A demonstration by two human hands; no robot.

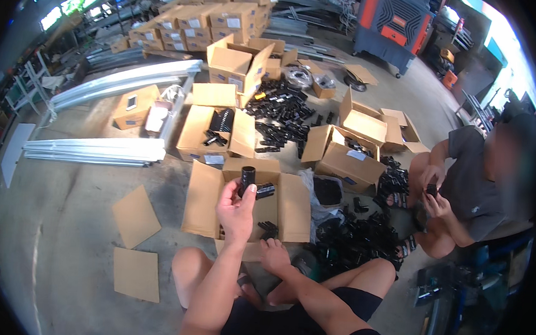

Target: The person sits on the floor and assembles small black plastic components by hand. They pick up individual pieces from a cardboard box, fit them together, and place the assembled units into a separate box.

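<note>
Fingers of our right hand (275,256) bend at the near edge of the open carton (294,208) at twelve o'clock; whether they grip anything, we cannot tell. Our left hand (235,217) has its fingers clamped on a black tubular fitting (248,177), held up over that carton. A pile of black fittings (352,245) lies at one o'clock, a co-worker (481,203) sits at two, and stacked cartons (233,21) stand far off between eleven and twelve.

My left hand (236,214) holds a black branched pipe fitting (248,180) over an open cardboard box (294,208); my right hand (275,256) is at its near edge. Black fittings (350,240) lie heaped to my right.
</note>
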